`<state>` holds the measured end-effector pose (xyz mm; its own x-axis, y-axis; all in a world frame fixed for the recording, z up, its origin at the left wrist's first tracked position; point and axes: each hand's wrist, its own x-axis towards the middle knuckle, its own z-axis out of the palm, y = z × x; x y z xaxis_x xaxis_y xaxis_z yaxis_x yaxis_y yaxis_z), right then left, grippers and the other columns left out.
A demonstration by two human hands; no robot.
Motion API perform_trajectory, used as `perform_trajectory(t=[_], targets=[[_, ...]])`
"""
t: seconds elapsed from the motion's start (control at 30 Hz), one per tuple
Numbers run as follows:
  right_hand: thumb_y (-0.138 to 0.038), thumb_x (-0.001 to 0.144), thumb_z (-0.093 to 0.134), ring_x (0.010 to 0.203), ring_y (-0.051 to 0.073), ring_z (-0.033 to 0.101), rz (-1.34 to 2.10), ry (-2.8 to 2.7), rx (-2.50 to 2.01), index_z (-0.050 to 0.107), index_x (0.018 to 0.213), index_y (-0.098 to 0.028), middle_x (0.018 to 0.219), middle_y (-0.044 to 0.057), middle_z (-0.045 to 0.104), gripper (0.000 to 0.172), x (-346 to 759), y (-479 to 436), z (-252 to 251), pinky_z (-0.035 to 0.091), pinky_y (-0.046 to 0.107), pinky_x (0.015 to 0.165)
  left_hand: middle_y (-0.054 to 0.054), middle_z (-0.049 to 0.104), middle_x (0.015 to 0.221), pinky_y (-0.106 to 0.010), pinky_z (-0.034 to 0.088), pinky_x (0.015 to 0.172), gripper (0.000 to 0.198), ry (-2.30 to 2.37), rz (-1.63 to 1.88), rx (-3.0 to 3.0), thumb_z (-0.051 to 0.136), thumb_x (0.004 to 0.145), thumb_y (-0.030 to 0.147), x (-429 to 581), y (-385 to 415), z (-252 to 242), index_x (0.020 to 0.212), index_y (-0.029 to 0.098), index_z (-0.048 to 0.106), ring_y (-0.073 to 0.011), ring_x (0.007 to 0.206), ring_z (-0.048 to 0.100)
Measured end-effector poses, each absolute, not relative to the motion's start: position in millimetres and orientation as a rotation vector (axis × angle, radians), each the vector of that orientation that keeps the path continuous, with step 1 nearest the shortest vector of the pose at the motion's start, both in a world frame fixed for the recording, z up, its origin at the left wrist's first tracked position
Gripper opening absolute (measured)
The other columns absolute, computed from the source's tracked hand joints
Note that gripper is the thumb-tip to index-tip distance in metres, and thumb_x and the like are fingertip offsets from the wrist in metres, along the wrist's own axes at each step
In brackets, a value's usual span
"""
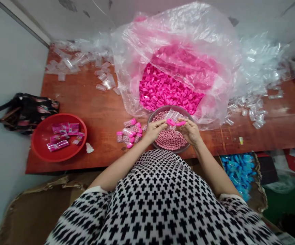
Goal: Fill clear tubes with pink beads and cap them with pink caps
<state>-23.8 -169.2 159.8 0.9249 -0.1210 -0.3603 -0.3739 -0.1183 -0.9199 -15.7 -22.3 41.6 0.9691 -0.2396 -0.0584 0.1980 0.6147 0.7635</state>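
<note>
Over a grey bowl (151, 117) of pink beads (169, 139), both my hands are closed at the fingertips. My left hand (153, 131) pinches a bright pink plastic cap (170, 122). Between the fingers of my right hand (191, 132) is another pink cap piece (180, 123), close against the first; whether they are joined I cannot tell. Clear plastic tubes (172, 114) lie on the beads at the bowl's far side. Left of the bowl sits a small pile of bead-filled tubes with pink caps (130, 132).
A large clear bag (127, 68) of pink caps (165, 90) stands behind the bowl. Loose clear tubes (261, 68) are heaped on both sides. A red basin (39, 146) with pink packets and a dark floral bag (40, 105) are at left. Blue packets (239, 173) lie below the table's right edge.
</note>
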Motion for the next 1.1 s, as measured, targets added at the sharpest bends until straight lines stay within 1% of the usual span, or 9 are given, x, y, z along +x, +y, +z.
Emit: perform_trajectory(t=[0.13, 0.27, 0.37, 0.53, 0.63, 0.73, 0.87, 1.0, 1.1], targets=[[-0.049, 0.062, 0.078, 0.084, 0.02, 0.066, 0.461, 0.409, -1.65, 0.07, 0.089, -0.02, 0.092, 0.005, 0.072, 0.04, -16, -162, 162, 0.057, 0.043, 0.082, -0.008, 0.072, 0.1, -0.039, 0.045, 0.097, 0.03, -0.201, -0.132, 0.996, 0.07, 0.074, 0.045, -17, -23, 43, 0.091, 0.02, 0.076, -0.0207, 0.099, 0.063], [-0.047, 0.066, 0.073, 0.075, 0.019, 0.066, 0.645, 0.54, -1.526, 0.066, 0.087, -0.021, 0.08, 0.002, 0.071, 0.034, -17, -154, 159, 0.058, 0.047, 0.08, -0.008, 0.07, 0.104, -0.039, 0.045, 0.098, 0.028, -0.167, -0.127, 1.002, 0.069, 0.076, 0.041, -21, -28, 41, 0.094, 0.021, 0.076, -0.0207, 0.103, 0.061], [-0.044, 0.068, 0.069, 0.069, 0.019, 0.065, 0.597, 0.581, -1.443, 0.063, 0.082, -0.021, 0.07, 0.0, 0.069, 0.027, -20, -149, 150, 0.057, 0.05, 0.079, -0.009, 0.069, 0.101, -0.039, 0.046, 0.098, 0.027, -0.124, -0.109, 0.996, 0.067, 0.078, 0.041, -25, -29, 40, 0.094, 0.02, 0.075, -0.0209, 0.102, 0.062], [-0.042, 0.07, 0.064, 0.071, 0.019, 0.063, 0.518, 0.602, -1.354, 0.06, 0.084, -0.023, 0.073, 0.0, 0.068, 0.024, -24, -137, 131, 0.056, 0.051, 0.082, -0.008, 0.07, 0.1, -0.04, 0.046, 0.097, 0.025, -0.152, -0.047, 1.042, 0.063, 0.082, 0.038, -28, -20, 41, 0.095, 0.019, 0.075, -0.0209, 0.102, 0.062], [-0.042, 0.071, 0.061, 0.066, 0.017, 0.059, 0.493, 0.656, -1.315, 0.058, 0.079, -0.023, 0.07, -0.001, 0.065, 0.02, -24, -128, 121, 0.056, 0.049, 0.082, -0.007, 0.072, 0.097, -0.039, 0.047, 0.095, 0.024, -0.168, -0.057, 1.06, 0.06, 0.084, 0.036, -28, -14, 39, 0.095, 0.02, 0.075, -0.0204, 0.097, 0.063], [-0.039, 0.072, 0.059, 0.063, 0.015, 0.056, 0.432, 0.687, -1.264, 0.056, 0.073, -0.023, 0.069, -0.002, 0.063, 0.017, -22, -120, 111, 0.057, 0.042, 0.079, -0.008, 0.072, 0.099, -0.039, 0.048, 0.094, 0.025, -0.174, -0.077, 1.077, 0.061, 0.083, 0.036, -25, -12, 31, 0.096, 0.019, 0.074, -0.0211, 0.097, 0.064], [-0.034, 0.074, 0.057, 0.067, 0.015, 0.057, 0.467, 0.725, -1.188, 0.06, 0.081, -0.021, 0.074, -0.001, 0.066, 0.015, -20, -117, 108, 0.058, 0.039, 0.077, -0.009, 0.072, 0.106, -0.04, 0.048, 0.096, 0.031, -0.125, -0.19, 1.05, 0.062, 0.082, 0.039, -23, -9, 19, 0.1, 0.017, 0.074, -0.0239, 0.102, 0.065], [-0.035, 0.082, 0.051, 0.078, 0.017, 0.062, 0.636, 0.71, -1.095, 0.059, 0.091, -0.019, 0.079, 0.002, 0.068, 0.02, -18, -123, 115, 0.057, 0.046, 0.083, -0.01, 0.07, 0.112, -0.041, 0.048, 0.097, 0.037, -0.125, -0.271, 1.011, 0.062, 0.081, 0.04, -25, -5, 15, 0.107, 0.015, 0.072, -0.0256, 0.104, 0.065], [-0.039, 0.088, 0.046, 0.083, 0.018, 0.064, 0.708, 0.71, -1.035, 0.057, 0.092, -0.019, 0.083, 0.003, 0.069, 0.023, -16, -129, 119, 0.055, 0.051, 0.086, -0.012, 0.069, 0.113, -0.042, 0.047, 0.098, 0.038, -0.1, -0.283, 1.019, 0.063, 0.08, 0.039, -27, -4, 15, 0.108, 0.014, 0.071, -0.0265, 0.105, 0.065]])
